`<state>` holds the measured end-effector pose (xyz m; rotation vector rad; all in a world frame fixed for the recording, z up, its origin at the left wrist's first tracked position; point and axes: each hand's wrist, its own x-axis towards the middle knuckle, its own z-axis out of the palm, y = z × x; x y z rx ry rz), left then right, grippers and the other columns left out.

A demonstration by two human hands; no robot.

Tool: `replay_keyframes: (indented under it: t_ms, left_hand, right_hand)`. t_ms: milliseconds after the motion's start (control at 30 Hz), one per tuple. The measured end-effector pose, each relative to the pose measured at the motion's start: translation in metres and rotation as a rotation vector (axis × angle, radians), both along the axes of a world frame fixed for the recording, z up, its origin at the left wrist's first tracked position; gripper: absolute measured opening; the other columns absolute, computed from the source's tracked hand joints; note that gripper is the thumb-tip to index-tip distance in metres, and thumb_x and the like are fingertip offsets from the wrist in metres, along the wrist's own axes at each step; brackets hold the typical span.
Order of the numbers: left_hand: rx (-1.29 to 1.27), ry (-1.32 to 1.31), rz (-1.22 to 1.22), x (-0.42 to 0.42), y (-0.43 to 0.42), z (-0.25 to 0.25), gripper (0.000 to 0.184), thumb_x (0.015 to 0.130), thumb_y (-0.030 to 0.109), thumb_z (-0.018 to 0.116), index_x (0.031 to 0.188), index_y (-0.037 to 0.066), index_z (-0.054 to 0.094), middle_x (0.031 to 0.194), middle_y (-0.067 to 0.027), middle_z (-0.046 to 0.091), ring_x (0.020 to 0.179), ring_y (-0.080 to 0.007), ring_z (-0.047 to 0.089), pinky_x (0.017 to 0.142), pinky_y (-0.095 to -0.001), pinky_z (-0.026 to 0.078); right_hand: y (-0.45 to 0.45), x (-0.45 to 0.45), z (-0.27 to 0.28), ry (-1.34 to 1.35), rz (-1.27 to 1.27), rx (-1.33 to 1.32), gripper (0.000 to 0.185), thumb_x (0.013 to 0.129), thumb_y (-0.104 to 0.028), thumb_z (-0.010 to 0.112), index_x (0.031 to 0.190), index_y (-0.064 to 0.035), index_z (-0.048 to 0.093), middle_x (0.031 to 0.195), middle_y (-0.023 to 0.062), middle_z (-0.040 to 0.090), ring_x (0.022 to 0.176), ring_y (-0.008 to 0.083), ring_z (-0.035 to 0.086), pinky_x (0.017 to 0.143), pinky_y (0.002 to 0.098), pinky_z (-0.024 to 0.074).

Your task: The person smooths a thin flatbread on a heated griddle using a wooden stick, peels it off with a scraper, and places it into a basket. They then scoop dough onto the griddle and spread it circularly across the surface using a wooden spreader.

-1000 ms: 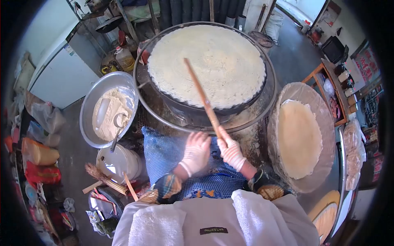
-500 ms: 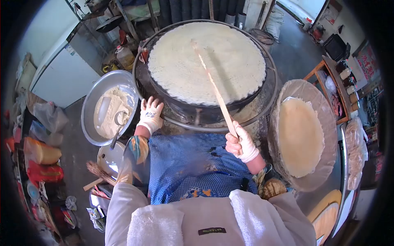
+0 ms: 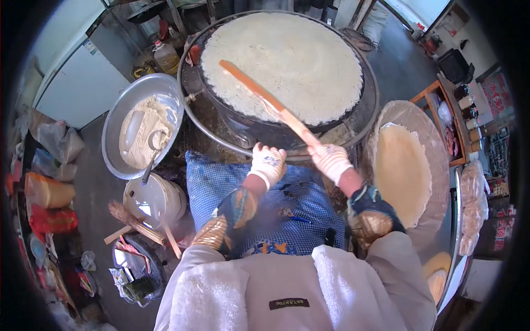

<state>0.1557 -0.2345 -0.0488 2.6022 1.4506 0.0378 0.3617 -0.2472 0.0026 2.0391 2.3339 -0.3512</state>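
Note:
A long wooden spatula (image 3: 251, 85) slants over the large round griddle (image 3: 243, 126), which is covered by a pale sheet of batter (image 3: 298, 60). My right hand (image 3: 331, 160), in a whitish glove, is closed around the handle near the griddle's front rim. To its left, my left hand (image 3: 269, 163), also gloved, is at the metal ring (image 3: 221, 144) around the griddle, with its fingers curled; whether they grip the ring is unclear. Below both hands lies a blue checked apron (image 3: 265, 204).
On the left are a metal basin (image 3: 113, 144) of batter with a ladle (image 3: 148, 170), a white bucket (image 3: 175, 201) and a straw brush (image 3: 138, 223). A finished round flatbread (image 3: 400, 174) rests on a covered round tray (image 3: 439, 160) at the right.
My left hand has moved right from the ring's left side to its front. The spatula's tip has swung left and its broad face shows. The whole view has shifted slightly.

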Motion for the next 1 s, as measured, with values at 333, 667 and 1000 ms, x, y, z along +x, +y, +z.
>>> replay_keyframes:
  t_ms: [333, 667, 1000]
  left_hand:
    - [0.13, -0.02, -0.049, -0.072, 0.016, 0.001, 0.03, 0.075, 0.035, 0.069, 0.096, 0.014, 0.063, 0.092, -0.0087, 0.062, 0.1, -0.0307, 0.057, 0.108, -0.0583, 0.025]
    - [0.064, -0.224, -0.06, 0.012, -0.011, -0.016, 0.037, 0.074, 0.03, 0.068, 0.102, 0.009, 0.057, 0.097, -0.0122, 0.058, 0.101, -0.033, 0.053, 0.106, -0.0591, 0.024]
    - [0.071, -0.158, -0.027, 0.022, -0.017, -0.014, 0.046, 0.072, 0.032, 0.069, 0.11, 0.009, 0.057, 0.102, -0.0117, 0.058, 0.107, -0.031, 0.052, 0.107, -0.0574, 0.024]
  right_hand:
    - [0.014, 0.092, 0.019, 0.375, -0.427, 0.302, 0.04, 0.097, -0.034, 0.043, 0.137, -0.0324, 0.045, 0.086, 0.024, 0.066, 0.08, 0.0364, 0.066, 0.074, 0.0482, 0.0516]
    - [0.009, 0.072, -0.003, -0.113, -0.315, 0.015, 0.041, 0.097, -0.036, 0.039, 0.138, -0.0308, 0.038, 0.078, 0.0224, 0.067, 0.076, 0.0414, 0.066, 0.072, 0.0518, 0.0515]
    - [-0.027, -0.02, -0.044, 0.91, -0.363, 0.018, 0.046, 0.096, -0.023, 0.052, 0.142, -0.0274, 0.046, 0.091, 0.0129, 0.07, 0.072, 0.0222, 0.064, 0.068, 0.0356, 0.0514]
